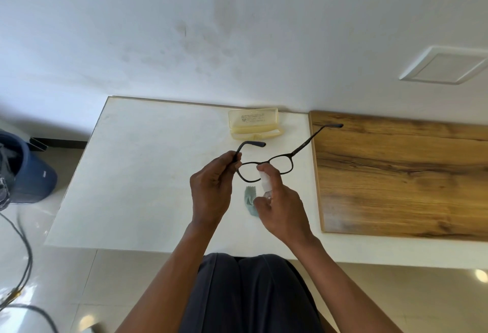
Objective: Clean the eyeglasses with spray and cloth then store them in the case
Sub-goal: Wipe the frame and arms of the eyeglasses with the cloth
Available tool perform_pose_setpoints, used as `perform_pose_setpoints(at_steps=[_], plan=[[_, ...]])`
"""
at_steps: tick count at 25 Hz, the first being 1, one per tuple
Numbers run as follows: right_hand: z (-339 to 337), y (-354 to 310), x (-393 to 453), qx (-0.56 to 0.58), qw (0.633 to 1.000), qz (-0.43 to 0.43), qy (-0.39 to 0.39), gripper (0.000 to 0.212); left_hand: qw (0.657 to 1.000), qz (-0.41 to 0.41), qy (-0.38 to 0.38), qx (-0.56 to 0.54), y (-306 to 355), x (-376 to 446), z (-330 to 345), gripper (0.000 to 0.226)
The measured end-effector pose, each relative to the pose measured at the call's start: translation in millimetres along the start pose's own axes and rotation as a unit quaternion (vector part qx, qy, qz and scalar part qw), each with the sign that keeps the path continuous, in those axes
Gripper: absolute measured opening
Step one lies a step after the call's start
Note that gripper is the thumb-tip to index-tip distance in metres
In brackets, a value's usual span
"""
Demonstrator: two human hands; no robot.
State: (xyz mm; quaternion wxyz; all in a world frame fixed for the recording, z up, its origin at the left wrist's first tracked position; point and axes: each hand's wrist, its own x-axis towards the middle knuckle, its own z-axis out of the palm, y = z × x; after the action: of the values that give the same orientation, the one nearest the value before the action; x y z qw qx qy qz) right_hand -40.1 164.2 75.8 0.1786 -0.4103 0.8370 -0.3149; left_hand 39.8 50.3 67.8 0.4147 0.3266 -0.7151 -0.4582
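Above the middle of the white desk (148, 174), one pair of eyeglasses (266, 167) is held in the air, its thin dark frame unfolded; the long axis of the front runs from about 8 o'clock to 2 o'clock, and both temples point away toward the wall, the right one reaching out to 1 o'clock over the wooden board (409, 179). The left hand (212, 187) is seen at 9 o'clock of the frame, its fingers (232, 159) curled and pinching the left temple near the hinge. The right hand (281, 207) is placed at 5 o'clock of the frame, its fingers wrapped around one small spray bottle (265, 183) of pale translucent plastic, with the forefinger laid on the top of it and the nozzle turned toward the lenses. One bluish-grey cloth (249, 200), crumpled and soft, lies flat on the desk just below the glasses, partly hidden by the right hand. One case (254, 124), oblong and of yellowish translucent plastic, is set open at 12 o'clock near the wall, lid raised, its long axis running left to right. The board, with a brown grain, lies at 3 o'clock. One dark blue bin (34, 171) stands on the floor at 9 o'clock
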Motion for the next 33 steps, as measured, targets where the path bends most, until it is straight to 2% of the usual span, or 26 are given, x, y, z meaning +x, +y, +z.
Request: perform_pose_setpoints(at_steps=[6, 13, 20, 26, 30, 33], plan=[[5, -6, -1, -0.045, 0.999, -0.012, 0.021, 0.054, 0.999, 0.039, -0.002, 0.014, 1, -1, 2, 0.019], [-16, 11, 2, -0.004, 0.996, 0.038, 0.085, 0.053, 1.000, 0.027, 0.008, 0.006, 2, 0, 0, 0.018], [-30, 27, 8, 0.005, 0.993, 0.038, 0.112, 0.051, 1.000, 0.022, 0.019, 0.002, 5, 3, 2, 0.018], [-26, 46, 8, 0.057, 0.983, 0.048, 0.169, 0.060, 0.999, 0.023, 0.024, 0.002, 5, 5, 0, 0.016], [-24, 73, 12, 0.122, 0.980, 0.081, 0.131, 0.073, 1.000, 0.015, 0.020, -0.001, 2, 5, 0, 0.016], [-18, 94, 17, 0.083, 0.983, 0.084, 0.141, 0.071, 1.000, -0.006, 0.010, -0.015, -1, 4, -1, 0.015]])
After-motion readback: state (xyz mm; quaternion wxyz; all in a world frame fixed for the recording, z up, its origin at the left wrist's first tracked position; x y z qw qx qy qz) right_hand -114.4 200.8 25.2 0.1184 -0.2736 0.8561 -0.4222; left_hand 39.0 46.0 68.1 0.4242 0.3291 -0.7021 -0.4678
